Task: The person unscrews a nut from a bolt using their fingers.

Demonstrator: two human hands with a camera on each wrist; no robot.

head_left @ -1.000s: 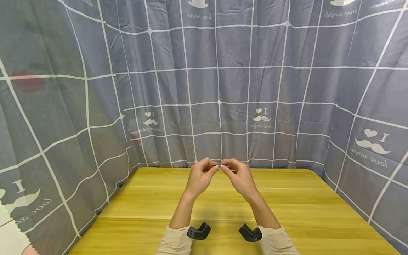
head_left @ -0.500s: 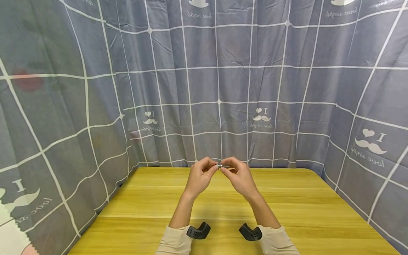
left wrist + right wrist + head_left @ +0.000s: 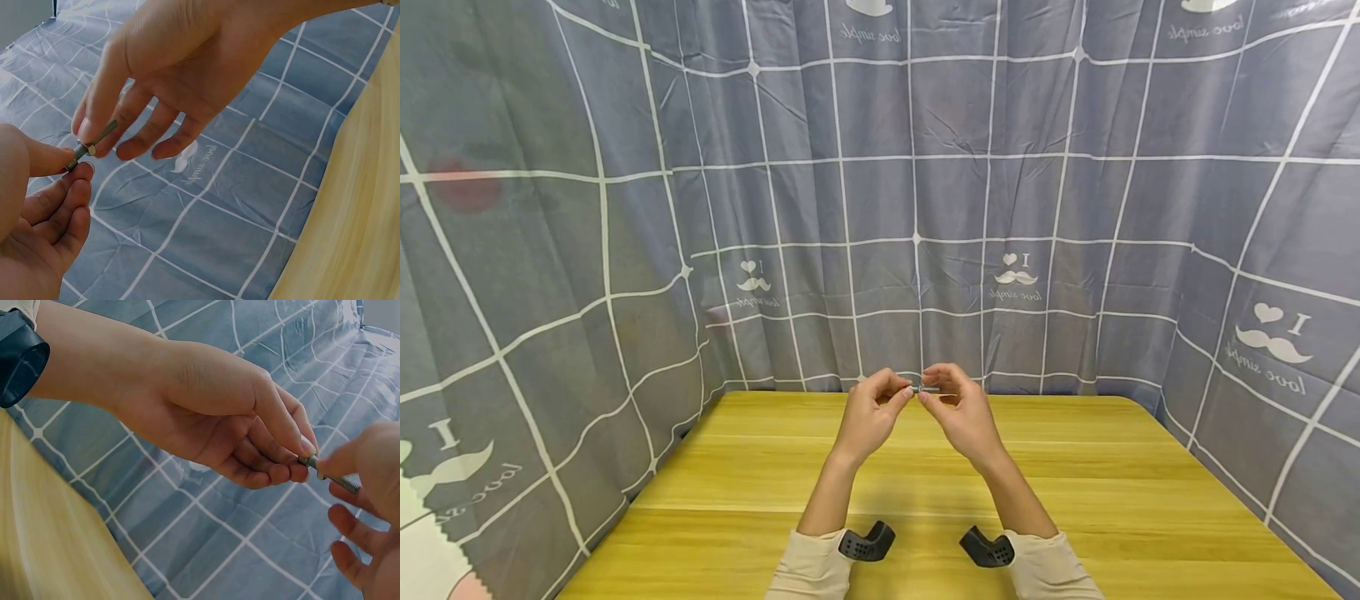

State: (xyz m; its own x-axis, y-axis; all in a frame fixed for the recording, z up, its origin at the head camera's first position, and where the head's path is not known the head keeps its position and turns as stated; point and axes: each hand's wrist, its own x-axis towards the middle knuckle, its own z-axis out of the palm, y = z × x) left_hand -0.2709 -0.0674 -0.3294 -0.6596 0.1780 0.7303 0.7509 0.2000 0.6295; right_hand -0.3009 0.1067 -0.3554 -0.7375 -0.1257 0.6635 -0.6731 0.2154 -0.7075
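Note:
Between both hands, over the far part of the table, is a small metal bolt [image 3: 107, 131] with a nut [image 3: 92, 150] on its threaded shank. My left hand [image 3: 871, 417] pinches the bolt's head end between thumb and fingertips, its other fingers curled behind. Thumb right at the nut, my right hand [image 3: 967, 421] has its fingers spread and lifted off the shank. In the right wrist view the bolt [image 3: 345, 483] points from the left fingertips towards the right hand [image 3: 375, 450], whose thumb partly covers it.
A wooden table [image 3: 737, 500] lies below the hands. Grey curtains [image 3: 880, 208] with white grid lines surround it at the back and sides. Black devices [image 3: 868, 543] sit on both wrists by the beige sleeves [image 3: 812, 571].
The right fingers, earlier close together at the nut, have opened and lifted, so more of the bolt's shank shows. The left hand keeps its pinch in the same place.

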